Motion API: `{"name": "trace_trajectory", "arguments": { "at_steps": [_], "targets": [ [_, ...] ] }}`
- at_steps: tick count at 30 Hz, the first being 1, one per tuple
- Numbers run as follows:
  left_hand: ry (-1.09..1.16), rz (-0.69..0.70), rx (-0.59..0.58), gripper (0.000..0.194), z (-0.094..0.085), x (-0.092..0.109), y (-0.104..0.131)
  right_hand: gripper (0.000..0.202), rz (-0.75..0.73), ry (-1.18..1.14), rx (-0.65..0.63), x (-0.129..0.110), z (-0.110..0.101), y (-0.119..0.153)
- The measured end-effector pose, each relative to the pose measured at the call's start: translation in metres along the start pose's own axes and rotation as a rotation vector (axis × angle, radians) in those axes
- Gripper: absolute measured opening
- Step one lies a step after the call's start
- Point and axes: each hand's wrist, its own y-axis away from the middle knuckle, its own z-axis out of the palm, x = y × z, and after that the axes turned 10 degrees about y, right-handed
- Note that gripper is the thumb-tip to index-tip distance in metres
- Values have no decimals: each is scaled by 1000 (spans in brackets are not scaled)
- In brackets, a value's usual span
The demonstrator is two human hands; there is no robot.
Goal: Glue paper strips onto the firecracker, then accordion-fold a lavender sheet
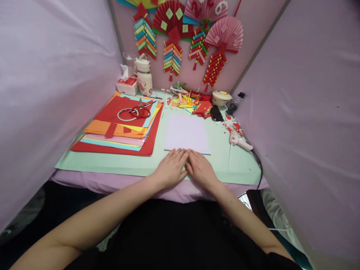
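Observation:
My left hand (173, 167) lies flat, palm down, at the near edge of a stack of pale white paper (187, 131). Beside it my right hand (201, 168) rests the same way, and the fingertips of both hands meet at the paper's front edge. Neither hand holds anything that I can see; the palms are hidden. Left of the paper is a pile of coloured paper sheets (118, 129), with red-handled scissors (140, 111) and a white ring (123, 114) on top. A pale glue gun (239, 141) lies to the right.
Paper scraps (187, 100) are heaped at the back, near a round lidded container (221, 98). A bottle (144, 78) and a tissue box (128, 85) stand at the back left. The glue gun's black cord (260, 165) hangs over the right edge. Paper fan decorations (173, 22) hang on the wall.

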Motion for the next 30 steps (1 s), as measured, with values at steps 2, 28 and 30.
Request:
{"name": "trace_trajectory", "arguments": {
  "at_steps": [2,28,30],
  "targets": [
    [-14,-4,3,65,1,-2,3,45,16,29,-7,1,0,2],
    [-106,-193,149,83,-10,-18,34,41,268,-41,71,47,0,45],
    [-96,-200,167,83,-7,-18,36,41,287,-6,130,43,4,45]
  ]
}}
